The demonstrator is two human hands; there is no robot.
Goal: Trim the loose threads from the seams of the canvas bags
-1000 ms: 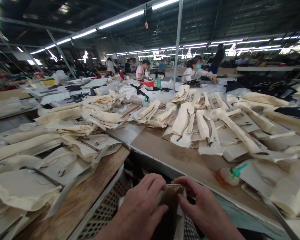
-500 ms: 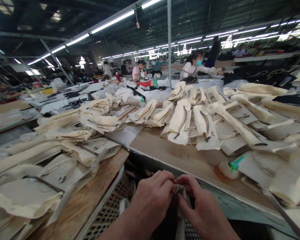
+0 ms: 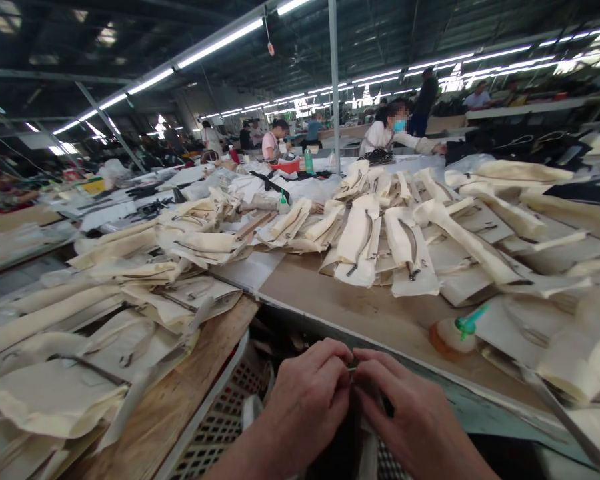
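Side by side in front of my body, my left hand and my right hand meet at the fingertips. Both are closed in a pinch on the upper edge of a folded fabric piece. Only a small bit of that edge shows between the fingers; a pale strip hangs beneath, mostly hidden by my hands. Beyond them, on the brown-covered table, lie cream fabric pieces with dark zippers. A squat bottle with amber contents and a green nozzle stands right of my right hand.
More cream pieces are piled on the wooden table at left. Below its edge stands a white plastic basket. A metal post rises behind the far table. A masked co-worker reaches towards dark material.
My right hand's fingers have drawn in against my left fingertips, covering more of the folded edge. The view has shifted slightly.
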